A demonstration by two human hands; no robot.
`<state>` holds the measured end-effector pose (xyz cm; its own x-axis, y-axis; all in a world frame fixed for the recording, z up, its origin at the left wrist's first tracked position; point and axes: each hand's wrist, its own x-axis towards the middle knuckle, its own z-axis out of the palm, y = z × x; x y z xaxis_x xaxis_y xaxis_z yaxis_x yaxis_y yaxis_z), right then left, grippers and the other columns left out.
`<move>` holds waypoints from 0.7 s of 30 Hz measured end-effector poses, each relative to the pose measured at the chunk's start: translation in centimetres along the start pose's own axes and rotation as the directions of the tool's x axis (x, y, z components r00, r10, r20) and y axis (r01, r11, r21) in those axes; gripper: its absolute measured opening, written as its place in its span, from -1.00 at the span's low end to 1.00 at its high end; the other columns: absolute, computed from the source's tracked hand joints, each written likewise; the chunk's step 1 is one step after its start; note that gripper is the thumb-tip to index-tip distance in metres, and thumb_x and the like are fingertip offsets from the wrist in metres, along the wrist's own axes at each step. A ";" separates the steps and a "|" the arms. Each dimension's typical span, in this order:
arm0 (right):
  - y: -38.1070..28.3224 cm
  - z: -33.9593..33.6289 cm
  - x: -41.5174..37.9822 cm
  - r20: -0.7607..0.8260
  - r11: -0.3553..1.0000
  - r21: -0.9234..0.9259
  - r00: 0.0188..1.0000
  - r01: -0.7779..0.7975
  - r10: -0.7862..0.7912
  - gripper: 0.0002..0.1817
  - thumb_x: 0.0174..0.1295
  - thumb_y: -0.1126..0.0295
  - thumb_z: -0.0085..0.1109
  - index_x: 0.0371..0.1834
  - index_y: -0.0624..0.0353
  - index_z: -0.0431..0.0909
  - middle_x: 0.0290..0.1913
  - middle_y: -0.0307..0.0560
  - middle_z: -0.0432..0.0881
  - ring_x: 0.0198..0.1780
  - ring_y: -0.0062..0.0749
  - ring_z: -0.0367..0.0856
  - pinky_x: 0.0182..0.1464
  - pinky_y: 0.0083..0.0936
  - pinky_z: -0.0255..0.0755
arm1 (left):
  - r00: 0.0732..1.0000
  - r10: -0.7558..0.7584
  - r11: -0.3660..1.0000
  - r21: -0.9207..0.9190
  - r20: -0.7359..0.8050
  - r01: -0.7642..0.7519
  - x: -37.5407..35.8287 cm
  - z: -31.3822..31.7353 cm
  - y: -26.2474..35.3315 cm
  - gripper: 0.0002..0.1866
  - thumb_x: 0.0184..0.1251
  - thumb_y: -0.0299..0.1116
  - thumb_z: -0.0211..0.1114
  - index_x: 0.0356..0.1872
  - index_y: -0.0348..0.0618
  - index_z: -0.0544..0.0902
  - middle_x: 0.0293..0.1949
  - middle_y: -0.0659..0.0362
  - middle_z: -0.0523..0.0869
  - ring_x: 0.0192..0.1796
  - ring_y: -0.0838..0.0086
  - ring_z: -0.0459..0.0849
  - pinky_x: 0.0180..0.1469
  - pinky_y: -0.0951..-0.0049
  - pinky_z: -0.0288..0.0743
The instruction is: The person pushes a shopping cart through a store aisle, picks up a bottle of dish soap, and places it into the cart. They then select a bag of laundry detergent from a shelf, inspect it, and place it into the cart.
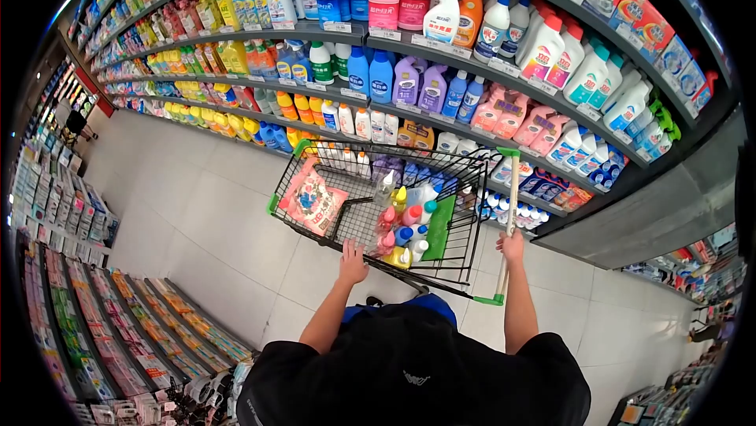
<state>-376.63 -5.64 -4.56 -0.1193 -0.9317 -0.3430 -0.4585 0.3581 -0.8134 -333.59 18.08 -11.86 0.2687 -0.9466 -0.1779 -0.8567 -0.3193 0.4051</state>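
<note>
A black wire shopping cart point(370, 213) with green corners stands in front of me, beside the shelves. My right hand point(510, 245) is wrapped round its pale handle bar point(514, 190). At the cart's near side rim is my left hand point(352, 262), fingers spread; whether they touch the wire I cannot tell. Inside the cart, a pink printed bag point(313, 201) lies at the left end. Several bottles are grouped toward the handle end, among them a yellow one point(399, 257), a blue-capped one point(404, 234) and a clear pump bottle point(386, 183).
Long curved shelves point(354, 35) full of cleaning bottles run behind the cart. Lower left stands a rack point(134, 331) of small packaged goods. Pale floor tiles point(205, 213) show around the cart. Another person point(75, 120) is far off at left; part of someone point(711, 331) shows at the right edge.
</note>
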 end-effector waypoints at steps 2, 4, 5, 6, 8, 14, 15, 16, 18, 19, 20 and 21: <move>-0.4 0.2 -0.1 0.009 1.000 0.008 1.000 -0.003 0.002 -0.66 0.20 0.43 0.18 -0.04 0.40 0.37 -0.56 -0.02 0.62 -0.64 -0.39 0.61 -0.63 -0.49 0.44 | 0.999 -0.001 1.000 0.010 0.036 0.001 0.3 0.4 -0.8 -0.16 -0.01 -0.27 0.47 0.36 -0.05 0.28 0.50 -0.09 0.01 0.56 -0.10 -0.16 0.34 -0.16 0.25; 0.1 0.5 0.5 0.012 1.000 0.017 1.000 0.018 -0.018 -0.65 0.20 0.43 0.18 -0.03 0.40 0.37 -0.55 -0.01 0.63 -0.65 -0.40 0.60 -0.63 -0.50 0.43 | 1.000 0.006 1.000 0.012 0.014 -0.006 0.5 1.0 -1.4 -0.15 0.00 -0.27 0.48 0.37 -0.05 0.27 0.50 -0.09 0.00 0.56 -0.11 -0.17 0.34 -0.17 0.24; 0.3 0.7 0.7 0.015 0.999 0.022 1.000 0.026 -0.026 -0.65 0.20 0.43 0.18 -0.02 0.40 0.36 -0.55 -0.01 0.63 -0.65 -0.40 0.60 -0.63 -0.51 0.43 | 1.000 0.009 1.000 0.015 0.005 -0.009 0.5 1.1 -1.7 -0.15 0.01 -0.26 0.48 0.38 -0.05 0.26 0.50 -0.09 0.00 0.56 -0.12 -0.18 0.35 -0.17 0.23; 0.1 0.9 0.7 0.016 0.999 0.023 1.000 0.024 -0.025 -0.65 0.20 0.43 0.18 -0.03 0.39 0.37 -0.55 -0.01 0.63 -0.65 -0.40 0.61 -0.63 -0.51 0.43 | 1.000 -0.004 1.000 0.009 0.015 0.004 0.6 1.1 -1.8 -0.15 0.00 -0.26 0.48 0.38 -0.05 0.26 0.51 -0.10 -0.01 0.56 -0.13 -0.19 0.36 -0.18 0.21; -0.1 1.0 0.7 0.015 0.999 0.024 1.000 0.023 -0.023 -0.66 0.20 0.43 0.18 -0.04 0.39 0.37 -0.55 0.00 0.64 -0.64 -0.39 0.61 -0.63 -0.50 0.43 | 1.000 -0.005 1.000 0.005 0.009 0.004 0.6 0.8 -1.9 -0.15 0.00 -0.26 0.48 0.37 -0.04 0.26 0.51 -0.10 0.00 0.56 -0.12 -0.19 0.36 -0.18 0.21; -2.0 2.1 -0.5 0.017 1.000 0.010 1.000 -0.024 0.024 -0.69 0.22 0.39 0.18 -0.07 0.32 0.39 -0.52 -0.03 0.65 -0.62 -0.39 0.63 -0.61 -0.50 0.43 | 0.998 0.027 1.000 0.012 -0.057 -0.026 1.6 0.1 -3.3 -0.18 -0.06 -0.30 0.43 0.34 -0.04 0.31 0.49 -0.09 0.09 0.56 -0.07 -0.11 0.33 -0.16 0.26; -2.0 2.4 -0.5 0.007 1.000 0.004 1.000 -0.026 0.026 -0.70 0.22 0.39 0.18 -0.07 0.33 0.39 -0.53 -0.03 0.65 -0.62 -0.39 0.63 -0.61 -0.50 0.44 | 0.996 0.040 0.999 0.016 -0.077 -0.038 1.7 -0.1 -3.4 -0.19 -0.06 -0.30 0.43 0.33 -0.03 0.31 0.48 -0.09 0.10 0.56 -0.07 -0.11 0.32 -0.16 0.27; -2.1 2.6 -0.5 -0.001 1.000 -0.003 1.000 -0.028 0.028 -0.70 0.22 0.40 0.18 -0.07 0.33 0.39 -0.53 -0.03 0.64 -0.62 -0.39 0.63 -0.61 -0.50 0.44 | 0.999 0.000 1.000 0.019 -0.052 0.001 1.9 -0.4 -3.4 -0.23 -0.06 -0.30 0.42 0.30 -0.01 0.35 0.48 -0.07 0.11 0.57 -0.03 -0.10 0.31 -0.15 0.28; -2.4 3.3 -0.7 -0.010 1.000 -0.003 1.000 -0.028 0.028 -0.70 0.21 0.41 0.17 -0.07 0.34 0.39 -0.54 -0.03 0.64 -0.63 -0.40 0.63 -0.61 -0.50 0.45 | 0.998 -0.029 1.000 0.005 -0.047 0.029 2.3 -0.9 -3.7 -0.26 -0.06 -0.30 0.41 0.27 -0.01 0.38 0.49 -0.06 0.12 0.57 -0.01 -0.09 0.31 -0.14 0.29; -2.7 3.5 -0.9 -0.014 1.000 0.003 1.000 -0.028 0.028 -0.70 0.20 0.42 0.16 -0.07 0.35 0.38 -0.54 -0.03 0.64 -0.63 -0.40 0.63 -0.61 -0.50 0.45 | 0.998 -0.041 0.999 -0.002 -0.045 0.041 2.6 -1.1 -3.9 -0.27 -0.06 -0.30 0.41 0.26 -0.01 0.39 0.49 -0.05 0.12 0.57 0.00 -0.09 0.30 -0.14 0.30; -3.1 3.7 -1.1 -0.019 1.000 0.010 0.999 -0.029 0.029 -0.70 0.19 0.43 0.15 -0.07 0.35 0.38 -0.55 -0.03 0.64 -0.63 -0.40 0.63 -0.61 -0.50 0.46 | 0.997 -0.065 0.998 -0.009 -0.046 0.065 2.8 -1.3 -3.9 -0.32 -0.06 -0.31 0.40 0.22 -0.03 0.44 0.48 -0.02 0.15 0.57 0.02 -0.08 0.30 -0.13 0.30; -3.4 4.1 -1.1 -0.022 0.999 0.008 0.999 -0.033 0.033 -0.69 0.18 0.45 0.17 -0.07 0.36 0.38 -0.55 -0.02 0.63 -0.63 -0.39 0.63 -0.61 -0.49 0.47 | 0.996 -0.074 0.997 -0.012 -0.047 0.073 3.1 -1.4 -4.3 -0.33 -0.05 -0.31 0.40 0.21 -0.03 0.45 0.48 -0.02 0.15 0.57 0.02 -0.07 0.30 -0.13 0.31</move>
<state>-371.31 -5.58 -3.30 -0.1539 -0.9206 -0.3590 -0.4469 0.3889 -0.8056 -328.44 16.42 -12.86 0.3515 -0.9216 -0.1646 -0.8293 -0.3881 0.4021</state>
